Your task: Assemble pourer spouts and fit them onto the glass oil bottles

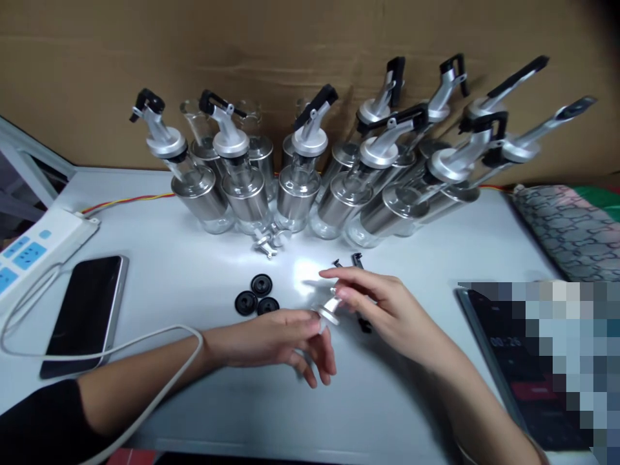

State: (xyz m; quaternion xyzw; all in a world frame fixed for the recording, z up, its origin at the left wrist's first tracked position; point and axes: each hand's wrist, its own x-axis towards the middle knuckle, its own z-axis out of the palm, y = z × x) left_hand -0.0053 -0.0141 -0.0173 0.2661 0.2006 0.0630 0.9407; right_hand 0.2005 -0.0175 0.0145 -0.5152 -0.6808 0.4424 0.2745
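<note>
Over the middle of the table, a silver pourer spout [328,313] is held between both hands. My left hand [290,339] pinches its round base between thumb and fingers, with the other fingers loosely curled. My right hand [382,300] grips the narrow spout end with thumb and fingertips, the index finger stretched out to the left. Three black rubber discs [261,285] lie just beyond my left wrist. Black pourer levers [357,259] rest on the table, partly hidden behind my right hand. More loose silver spouts [266,242] lie in front of the bottles.
Several glass bottles with steel sleeves [299,194], many topped with pourers, stand along the cardboard backdrop [271,45]. On the left are a phone [87,303], a power strip [39,248] and a white cable [179,374] crossing my left forearm. A tablet showing a timer [508,361] lies right.
</note>
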